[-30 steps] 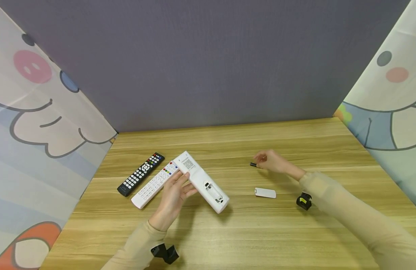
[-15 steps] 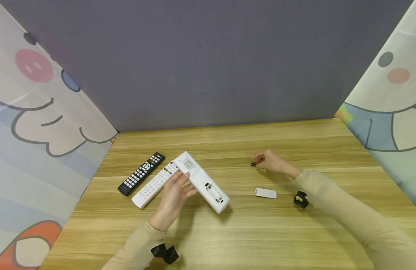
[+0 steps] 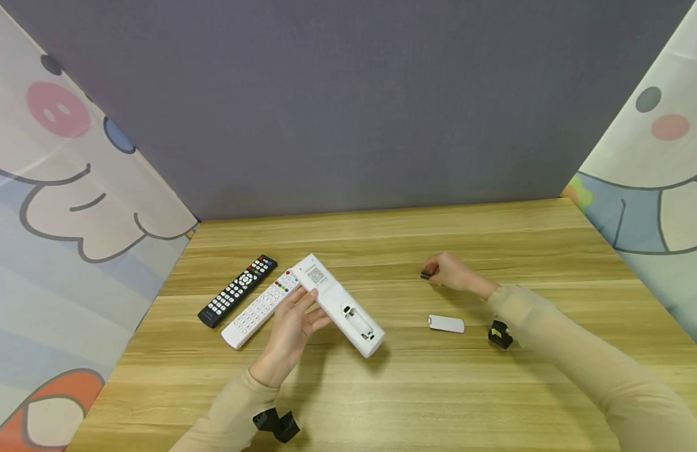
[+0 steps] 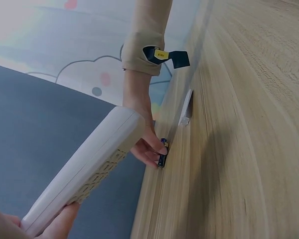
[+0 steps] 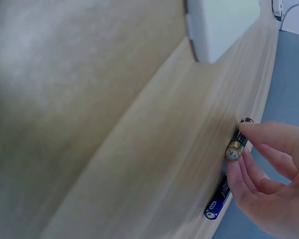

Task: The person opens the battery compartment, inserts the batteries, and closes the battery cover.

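My left hand (image 3: 290,329) grips a white remote control (image 3: 333,294) back side up, its battery compartment (image 3: 360,322) uncovered and bare. Over to the right, my right hand (image 3: 453,272) is low at the tabletop. Its thumb and fingers pinch a black and gold battery (image 5: 236,144), seen end-on in the right wrist view. Just beside the fingers lies a second battery (image 5: 217,201) with a blue end, partly hidden by the fingertips. A white battery cover (image 3: 446,323) lies on the table nearer to me than the right hand.
A second white remote (image 3: 258,311), buttons up, lies left of the held one and partly beneath it in the head view. Beyond it is a black remote (image 3: 238,290). A grey panel (image 3: 371,125) closes off the back of the wooden table (image 3: 416,395).
My right hand has shifted slightly to the left, and the visible battery end at its fingers has changed its angle. The left hand and its remote stay put.
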{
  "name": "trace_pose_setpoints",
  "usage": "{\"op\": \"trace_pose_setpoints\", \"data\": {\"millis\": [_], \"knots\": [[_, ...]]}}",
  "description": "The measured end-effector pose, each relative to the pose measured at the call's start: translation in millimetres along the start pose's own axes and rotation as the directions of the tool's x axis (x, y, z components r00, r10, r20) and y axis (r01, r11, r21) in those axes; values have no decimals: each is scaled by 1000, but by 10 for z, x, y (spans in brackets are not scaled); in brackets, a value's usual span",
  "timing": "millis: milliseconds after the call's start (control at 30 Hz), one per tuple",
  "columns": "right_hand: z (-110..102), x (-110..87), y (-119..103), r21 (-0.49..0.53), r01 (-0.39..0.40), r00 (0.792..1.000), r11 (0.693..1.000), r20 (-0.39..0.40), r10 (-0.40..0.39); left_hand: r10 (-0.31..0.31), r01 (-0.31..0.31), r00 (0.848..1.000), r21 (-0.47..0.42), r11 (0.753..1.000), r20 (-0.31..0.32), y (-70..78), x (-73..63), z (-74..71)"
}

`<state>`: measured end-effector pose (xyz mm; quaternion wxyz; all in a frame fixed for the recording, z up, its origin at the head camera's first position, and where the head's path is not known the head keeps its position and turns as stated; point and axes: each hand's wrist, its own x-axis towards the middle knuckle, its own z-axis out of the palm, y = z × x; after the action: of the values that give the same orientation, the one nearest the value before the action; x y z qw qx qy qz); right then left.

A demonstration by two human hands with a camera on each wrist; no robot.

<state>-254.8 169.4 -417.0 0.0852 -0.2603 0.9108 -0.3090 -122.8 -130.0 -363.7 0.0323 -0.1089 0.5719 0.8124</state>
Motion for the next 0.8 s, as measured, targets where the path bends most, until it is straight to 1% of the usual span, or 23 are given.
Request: {"op": "trace_pose_setpoints", "data": {"millis": [167,267,533,600,800], "knots": [[7,-6,2,-13,38,999,999,16,-38,0,0,1000,1,1000,-1,-2,0,2],[8,-22,2,-5,51,998,999,22,-51,-1,1,1000,1,1000,-1,-3,0,1],[-41,-102,-74,110,39,999,993,17,-41,-7,7,1000,8,1000,-7,-6,2,-15],[-44,-120,-97,125,40,999,991,13,-42,-7,7,1000,6,1000,-8,-6,4,-15],[-44,-186,-178,137,86,996,987,-16,-85,-9,9,1000,-4,1000,-6,-4,4,-9]]}}
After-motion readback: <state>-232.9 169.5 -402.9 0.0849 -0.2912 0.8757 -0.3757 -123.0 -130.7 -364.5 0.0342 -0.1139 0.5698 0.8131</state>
